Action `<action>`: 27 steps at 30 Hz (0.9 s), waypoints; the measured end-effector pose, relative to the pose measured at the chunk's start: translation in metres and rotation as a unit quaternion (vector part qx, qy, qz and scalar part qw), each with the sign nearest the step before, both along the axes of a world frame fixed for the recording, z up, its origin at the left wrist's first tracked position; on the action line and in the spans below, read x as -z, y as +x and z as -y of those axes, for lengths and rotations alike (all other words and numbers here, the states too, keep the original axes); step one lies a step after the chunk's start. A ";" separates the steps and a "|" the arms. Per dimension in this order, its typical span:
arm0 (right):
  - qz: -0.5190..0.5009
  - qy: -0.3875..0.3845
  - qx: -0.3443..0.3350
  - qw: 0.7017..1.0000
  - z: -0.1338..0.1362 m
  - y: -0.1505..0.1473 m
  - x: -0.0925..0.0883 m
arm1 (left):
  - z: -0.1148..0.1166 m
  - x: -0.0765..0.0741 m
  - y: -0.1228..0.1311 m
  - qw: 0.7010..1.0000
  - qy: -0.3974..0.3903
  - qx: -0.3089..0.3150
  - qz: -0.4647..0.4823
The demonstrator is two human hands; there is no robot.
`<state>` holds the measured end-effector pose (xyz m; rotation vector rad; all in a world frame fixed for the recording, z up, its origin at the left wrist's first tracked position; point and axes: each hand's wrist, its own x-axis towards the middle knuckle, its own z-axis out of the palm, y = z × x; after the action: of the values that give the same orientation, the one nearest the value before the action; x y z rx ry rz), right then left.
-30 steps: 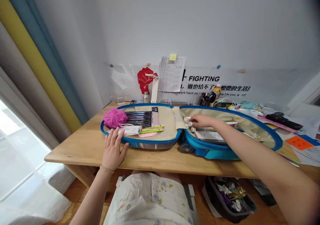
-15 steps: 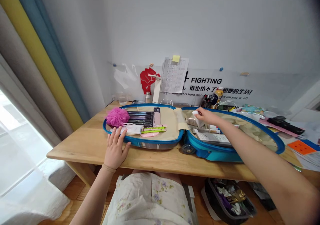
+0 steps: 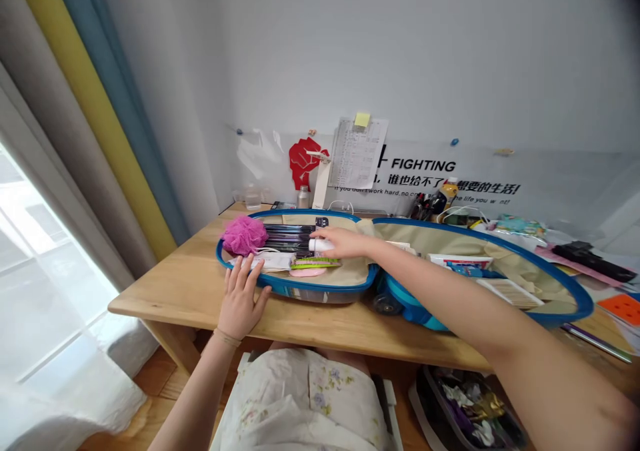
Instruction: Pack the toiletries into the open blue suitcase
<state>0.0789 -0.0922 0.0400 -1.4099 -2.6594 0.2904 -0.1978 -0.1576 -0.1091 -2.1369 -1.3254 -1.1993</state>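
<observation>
An open blue suitcase [image 3: 320, 292] lies on the wooden table, its two halves side by side. My right hand [image 3: 343, 243] reaches across to the left half, closed around a small white bottle [image 3: 321, 245] whose cap points left; most of the bottle's body is hidden by the fingers. Beneath and beside it are a pack of dark, slim items [image 3: 287, 236] and a green and pink packet [image 3: 315, 263]. At the near-left rim rests my left hand [image 3: 243, 296], fingers spread, touching a white packet [image 3: 275, 261]. Behind that hand sits a pink bath puff [image 3: 244, 235].
The right half holds a toothpaste box [image 3: 460, 261] and a box of thin sticks [image 3: 510, 293]. Cups and a metal bottle [image 3: 303, 197] stand along the wall. Below the table is a bin [image 3: 425, 404] with wrappers. A pen [image 3: 597, 343] lies at the right.
My right hand has carried the white bottle leftward from the suitcase's right half to over the left half. My left hand stays on the rim. The view has shifted slightly.
</observation>
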 end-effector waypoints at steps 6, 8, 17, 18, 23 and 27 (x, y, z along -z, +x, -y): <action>0.015 -0.034 0.000 0.999 -0.001 -0.040 0.022 | 0.000 0.001 -0.001 1.000 -0.010 0.001 0.001; 0.021 -0.041 0.000 0.999 -0.001 -0.042 0.027 | 0.000 0.001 -0.002 1.000 -0.011 0.003 0.001; 0.010 -0.065 -0.015 0.998 -0.003 -0.033 0.018 | 0.001 0.000 0.000 1.000 -0.016 0.001 0.009; 0.004 -0.057 -0.007 0.998 -0.005 -0.025 0.010 | 0.001 0.000 -0.001 1.000 -0.016 0.003 0.010; 0.006 0.012 0.145 0.989 -0.016 0.073 -0.032 | 0.000 0.000 -0.001 1.000 -0.020 0.007 0.013; 0.088 -0.003 0.320 0.943 -0.004 0.180 -0.034 | 0.001 -0.001 0.000 1.000 -0.009 0.003 0.003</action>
<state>0.2587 -0.0883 0.0744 -2.2773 -2.1386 0.1033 -0.1977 -0.1584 -0.1082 -2.1530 -1.3369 -1.2019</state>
